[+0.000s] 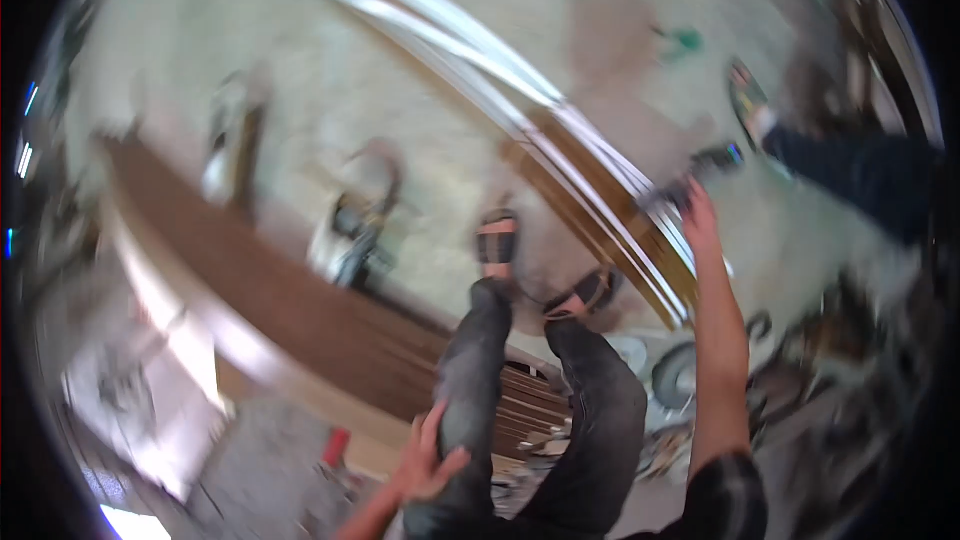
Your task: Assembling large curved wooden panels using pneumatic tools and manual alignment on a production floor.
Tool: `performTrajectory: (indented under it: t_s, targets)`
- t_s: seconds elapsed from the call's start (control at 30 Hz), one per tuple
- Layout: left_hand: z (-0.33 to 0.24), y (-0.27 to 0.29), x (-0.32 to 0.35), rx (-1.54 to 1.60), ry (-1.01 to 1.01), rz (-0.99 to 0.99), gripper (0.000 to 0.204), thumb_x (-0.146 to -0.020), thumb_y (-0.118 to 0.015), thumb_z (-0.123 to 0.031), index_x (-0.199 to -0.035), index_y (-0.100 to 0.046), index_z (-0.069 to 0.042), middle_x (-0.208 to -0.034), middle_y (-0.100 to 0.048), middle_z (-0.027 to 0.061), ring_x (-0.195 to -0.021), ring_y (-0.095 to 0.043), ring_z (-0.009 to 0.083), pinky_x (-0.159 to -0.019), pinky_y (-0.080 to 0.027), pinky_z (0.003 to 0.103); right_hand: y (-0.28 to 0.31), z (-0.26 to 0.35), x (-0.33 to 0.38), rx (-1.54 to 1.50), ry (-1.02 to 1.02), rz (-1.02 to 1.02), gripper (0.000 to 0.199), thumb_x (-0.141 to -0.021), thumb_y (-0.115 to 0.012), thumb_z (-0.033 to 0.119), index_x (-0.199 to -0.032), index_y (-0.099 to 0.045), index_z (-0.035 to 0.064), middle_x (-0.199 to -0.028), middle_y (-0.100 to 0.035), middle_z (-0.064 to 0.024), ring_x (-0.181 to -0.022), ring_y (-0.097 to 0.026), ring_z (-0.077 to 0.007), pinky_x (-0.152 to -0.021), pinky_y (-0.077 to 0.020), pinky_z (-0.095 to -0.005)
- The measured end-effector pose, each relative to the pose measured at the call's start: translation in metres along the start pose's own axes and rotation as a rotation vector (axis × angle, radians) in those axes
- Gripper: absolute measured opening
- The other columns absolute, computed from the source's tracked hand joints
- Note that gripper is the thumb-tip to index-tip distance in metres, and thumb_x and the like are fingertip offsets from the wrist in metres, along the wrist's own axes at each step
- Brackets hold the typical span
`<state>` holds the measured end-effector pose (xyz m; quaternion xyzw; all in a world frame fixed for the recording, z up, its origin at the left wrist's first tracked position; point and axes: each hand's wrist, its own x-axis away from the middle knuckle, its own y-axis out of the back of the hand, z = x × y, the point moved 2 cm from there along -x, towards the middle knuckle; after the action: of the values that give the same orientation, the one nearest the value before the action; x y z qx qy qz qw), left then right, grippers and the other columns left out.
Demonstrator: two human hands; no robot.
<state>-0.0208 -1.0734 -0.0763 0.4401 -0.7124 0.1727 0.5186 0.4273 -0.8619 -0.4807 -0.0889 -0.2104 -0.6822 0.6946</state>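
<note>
My left hand [430, 462] rests on my left thigh, its fingers spread and holding nothing. My right arm reaches forward, and the right hand [702, 218] is closed round a dark, long-bodied hand tool [718, 157]; blur hides its exact kind. That tool is over the right side of several long, shiny pale strips [480, 60]. Brown boards [582, 168] lie among the strips, which run from the far left down toward my feet. My sandalled feet [497, 240] are on the floor just left of them.
A stack of brown boards [270, 300] stretches left from beside my legs. Beyond it stand a blurred metal-and-dark machine [350, 230] and an upright block [245, 160]. Another person's leg [850, 175] comes in at right. A dark wheel-like disc [677, 377] and scraps lie at lower right.
</note>
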Motion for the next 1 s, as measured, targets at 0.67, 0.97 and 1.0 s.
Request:
performTrajectory:
  t_s: [0.67, 0.97, 1.0]
  targets:
    - [-0.251, -0.004, 0.215, 0.475, -0.666, -0.554, 0.035, -0.091, -0.053, -0.033, -0.118, -0.05, -0.011, -0.072, -0.058, 0.0127, -0.066, -0.06, 0.0291, -0.059, -0.046, 0.037, -0.084, 0.654, 0.302, -0.688, 0.295, 0.441, 0.042, -0.086, -0.064, 0.032, -0.11, -0.044, 0.0049, -0.087, -0.048, -0.0048, -0.076, -0.049, -0.0163, -0.08, -0.0433, -0.0352]
    - [-0.285, 0.055, 0.157, 0.223, -0.85, -1.143, 0.042, -0.083, -0.06, -0.044, -0.117, -0.059, -0.021, -0.095, -0.068, 0.0068, -0.078, -0.067, 0.0253, -0.055, -0.051, 0.036, -0.116, 0.716, 0.232, -1.029, -0.215, 0.23, 0.02, -0.091, -0.057, 0.029, -0.076, -0.046, 0.0199, -0.059, -0.034, 0.0079, -0.053, -0.035, -0.0049, -0.05, -0.0398, -0.0231]
    - [-0.289, 0.068, 0.157, 0.16, -0.76, -1.011, 0.039, -0.083, -0.06, -0.043, -0.115, -0.059, -0.019, -0.093, -0.068, 0.007, -0.076, -0.067, 0.0252, -0.054, -0.051, 0.036, -0.126, 0.717, 0.224, -0.952, -0.261, 0.027, 0.022, -0.09, -0.057, 0.027, -0.073, -0.043, 0.0193, -0.058, -0.032, 0.0076, -0.052, -0.035, -0.0051, -0.049, -0.0375, -0.0224]
